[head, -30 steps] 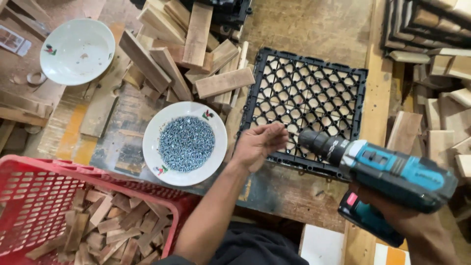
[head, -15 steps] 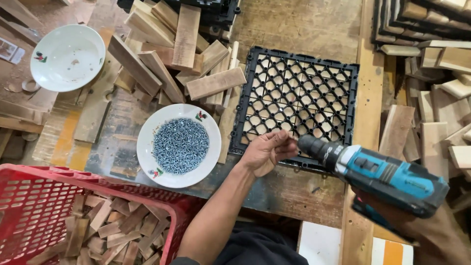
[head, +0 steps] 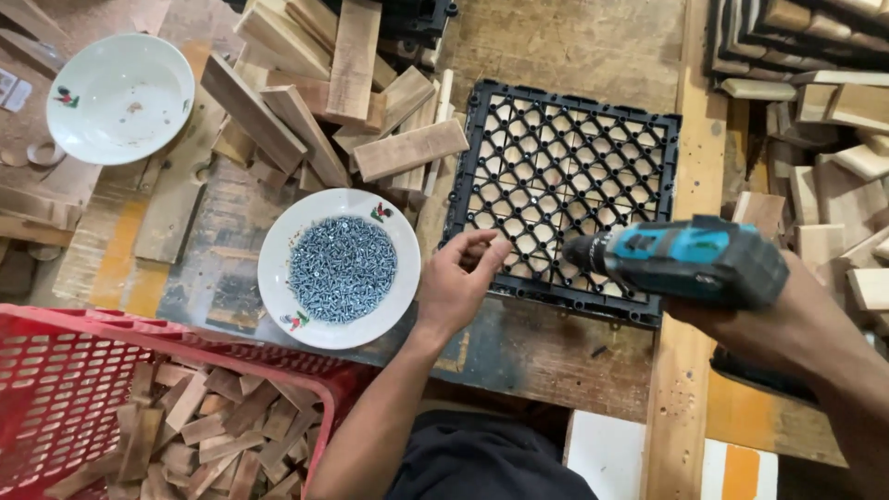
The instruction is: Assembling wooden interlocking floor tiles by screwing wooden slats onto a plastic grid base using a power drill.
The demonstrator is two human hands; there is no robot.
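A black plastic grid tile (head: 567,167) lies flat on the wooden workbench (head: 556,56). My left hand (head: 458,278) rests at the tile's near-left corner, fingers curled together as if pinching something small; what it holds is too small to make out. My right hand (head: 741,319) grips a teal and black cordless drill (head: 681,259), its nose pointing left over the tile's near edge toward the left fingers. A white plate (head: 339,268) heaped with small silver screws sits just left of my left hand.
A pile of short wooden slats (head: 324,93) lies behind the plate. An empty white bowl (head: 120,97) stands far left. A red plastic crate (head: 139,407) of wood offcuts is near left. Stacked wood pieces (head: 833,139) fill the right side.
My left hand has shifted slightly right, from beside the plate onto the tile's near edge. The drill has swung level with its nose closer to the fingers.
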